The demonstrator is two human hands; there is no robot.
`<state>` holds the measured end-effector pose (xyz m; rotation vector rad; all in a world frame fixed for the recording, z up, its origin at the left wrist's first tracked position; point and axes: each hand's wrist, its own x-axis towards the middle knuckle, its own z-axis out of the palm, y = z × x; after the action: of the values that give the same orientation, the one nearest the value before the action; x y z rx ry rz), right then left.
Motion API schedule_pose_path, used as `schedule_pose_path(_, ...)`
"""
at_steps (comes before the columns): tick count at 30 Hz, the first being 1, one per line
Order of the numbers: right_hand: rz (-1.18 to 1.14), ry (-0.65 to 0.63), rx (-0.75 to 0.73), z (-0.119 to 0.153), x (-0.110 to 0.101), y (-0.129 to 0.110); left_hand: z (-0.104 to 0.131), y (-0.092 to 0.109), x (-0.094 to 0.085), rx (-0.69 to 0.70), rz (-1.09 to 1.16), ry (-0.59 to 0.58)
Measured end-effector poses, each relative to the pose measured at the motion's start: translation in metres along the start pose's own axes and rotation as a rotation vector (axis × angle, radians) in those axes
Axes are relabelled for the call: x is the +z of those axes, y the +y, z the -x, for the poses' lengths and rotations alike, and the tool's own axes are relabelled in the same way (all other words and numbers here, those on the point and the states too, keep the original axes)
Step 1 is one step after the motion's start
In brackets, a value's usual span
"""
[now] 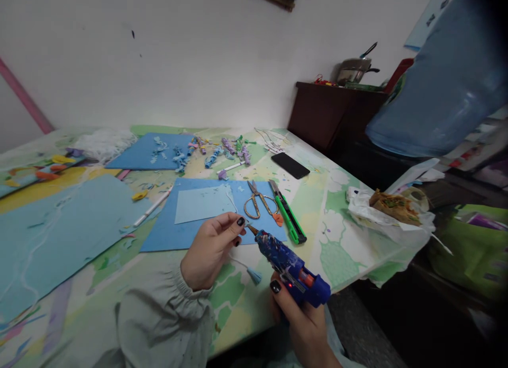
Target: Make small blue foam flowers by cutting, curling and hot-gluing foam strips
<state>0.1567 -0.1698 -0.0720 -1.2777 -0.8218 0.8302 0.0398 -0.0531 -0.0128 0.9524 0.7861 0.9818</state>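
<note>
My right hand is wrapped round a blue hot glue gun with a small red light lit on its side. The gun's nozzle points up and left, close to the fingertips of my left hand. Those fingers are pinched on a small pale-blue piece, mostly hidden. A white string below that hand leads to a light-blue tassel over the table. Beyond my hands, gold-handled scissors and a green box cutter lie on or by a blue foam sheet, with a pale-blue card on it.
Several paper-wrapped decorated sticks and a black phone lie farther back on the patterned tablecloth. Light-blue sheets cover the left side. Wrapped food sits at the right edge, below a large water bottle.
</note>
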Motion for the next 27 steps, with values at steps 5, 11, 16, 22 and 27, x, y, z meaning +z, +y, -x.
schedule_pose_path(5, -0.014, 0.021, 0.005, 0.0010, 0.0004, 0.0015, -0.0005, -0.0003, -0.0005, 0.000, -0.001, -0.001)
schedule_pose_path(11, -0.002, 0.024, -0.002, 0.0008, -0.0006, 0.0042, -0.0005, 0.0000, -0.0001, -0.002, 0.006, 0.004)
schedule_pose_path(16, 0.008, 0.027, -0.012, 0.0005, -0.0012, 0.0051, -0.0005, -0.0003, -0.0005, 0.001, -0.002, -0.002)
schedule_pose_path(22, 0.017, 0.021, -0.014, 0.0003, -0.0013, 0.0034, -0.0003, -0.0010, -0.0013, 0.002, -0.008, -0.012)
schedule_pose_path(27, 0.012, 0.029, -0.005, 0.0003, -0.0003, 0.0005, -0.0010, -0.0008, -0.0011, 0.000, -0.008, -0.004)
